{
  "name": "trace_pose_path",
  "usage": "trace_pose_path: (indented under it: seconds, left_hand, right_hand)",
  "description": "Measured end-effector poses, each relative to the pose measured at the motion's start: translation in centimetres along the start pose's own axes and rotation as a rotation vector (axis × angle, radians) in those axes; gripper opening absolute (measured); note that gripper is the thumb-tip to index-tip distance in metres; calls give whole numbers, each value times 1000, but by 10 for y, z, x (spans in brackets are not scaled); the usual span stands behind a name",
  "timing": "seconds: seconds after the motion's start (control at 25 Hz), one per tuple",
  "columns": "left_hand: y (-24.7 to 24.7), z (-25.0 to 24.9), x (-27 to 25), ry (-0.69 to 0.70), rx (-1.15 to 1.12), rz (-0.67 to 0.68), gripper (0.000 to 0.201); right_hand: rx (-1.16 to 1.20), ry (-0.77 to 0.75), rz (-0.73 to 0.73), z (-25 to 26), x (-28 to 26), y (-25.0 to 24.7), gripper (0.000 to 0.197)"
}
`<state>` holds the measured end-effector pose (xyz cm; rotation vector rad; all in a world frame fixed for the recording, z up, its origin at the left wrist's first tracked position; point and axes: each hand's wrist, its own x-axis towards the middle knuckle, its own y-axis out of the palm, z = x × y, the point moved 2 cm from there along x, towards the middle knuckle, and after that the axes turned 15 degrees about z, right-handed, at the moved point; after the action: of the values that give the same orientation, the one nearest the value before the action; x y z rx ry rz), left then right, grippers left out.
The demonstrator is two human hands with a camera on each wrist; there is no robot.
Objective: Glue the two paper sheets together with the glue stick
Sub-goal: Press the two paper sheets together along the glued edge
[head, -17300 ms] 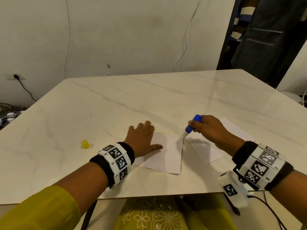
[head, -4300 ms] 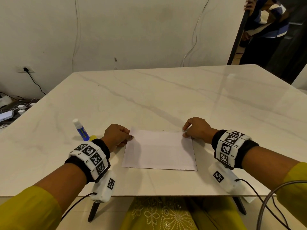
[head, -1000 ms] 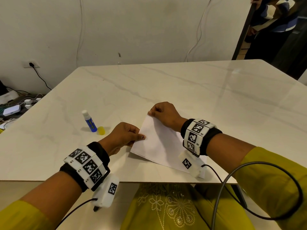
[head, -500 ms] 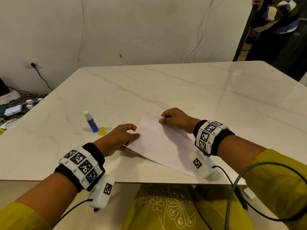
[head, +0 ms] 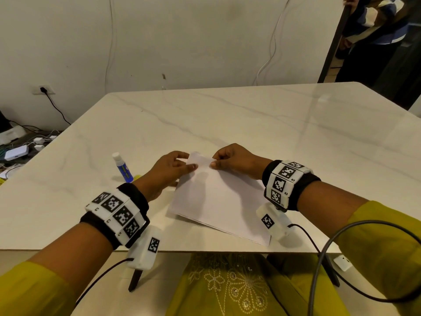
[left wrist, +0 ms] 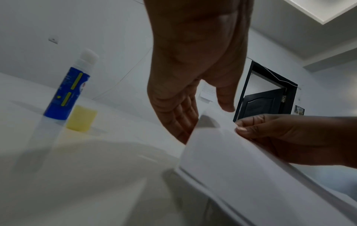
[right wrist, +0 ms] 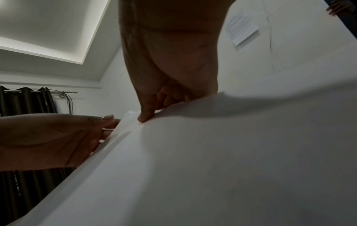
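Two white paper sheets [head: 218, 201] lie stacked near the table's front edge, turned at an angle, with the far corner raised. My left hand [head: 190, 160] pinches that corner, thumb on top and fingers underneath, as the left wrist view shows on the sheets [left wrist: 241, 175]. My right hand [head: 215, 160] pinches the same corner's edge just to the right, thumb [right wrist: 146, 116] on the paper [right wrist: 212, 160]. The blue glue stick [head: 123, 166] stands upright and uncapped to the left of my left hand. Its yellow cap [left wrist: 82, 118] sits beside it.
The marble table [head: 250, 124] stretches far ahead and to the right. A person stands in the dark doorway [head: 376, 30] at the back right. Cables and chargers [head: 20, 147] lie on the floor at the left. Wrist camera cables hang over the front edge.
My left hand has slid up the sheets' left edge to the far corner, close to my right hand. The corner now lifts off the table between both hands.
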<state>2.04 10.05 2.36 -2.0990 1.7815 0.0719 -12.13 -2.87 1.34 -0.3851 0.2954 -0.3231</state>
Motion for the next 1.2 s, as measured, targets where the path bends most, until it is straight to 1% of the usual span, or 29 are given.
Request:
trace_pose_path:
  seconds: [0.12,0.16,0.28,0.48,0.6,0.72,0.8,0.92,0.96,1.08,1.12,1.16,1.2]
  left_hand:
    - [0,-7,4,123,-21,-57,8]
    - [-1,-5,5,141,-23,-78,6]
    - [-8,3,7,136,-72,-131,7]
    - [-13,14,5,120,-135,-193,9]
    - [-14,15,4,132,-177,-240,9]
    - [-15,14,5,140,-194,-264,6]
    - [-16,13,6,139,-195,-275,10]
    - [-14,13,6,142,-176,-270,9]
    - [-14,13,5,137,-185,-270,7]
    - [-14,14,4,134,-223,-277,10]
    - [-14,14,4,158,-189,-307,6]
    - [-14,12,3,196,-101,-369,5]
    - [-13,9,2,240,32,-452,22]
  right_hand:
    - [-53,-29,27,6,-1,3,9]
    - [-63,-30,32,6,-3,2,8]
    - [-58,-21,35,-3,-11,-9,11]
    - [-12,52,52,-20,-27,-26,2]
    - [18,84,50,-30,-35,-31,3]
    - [65,120,79,-36,-41,-35,5]
    - [60,129,79,-40,-44,-37,9]
    - [120,106,13,-40,-48,-42,8]
    - [149,95,-13,-40,-49,-43,8]
    - [194,71,-89,-39,-52,-46,9]
    - [194,60,-108,-36,-53,-46,9]
    - [188,46,-134,-33,-54,-48,11]
    - [173,30,-182,-28,-54,-50,13]
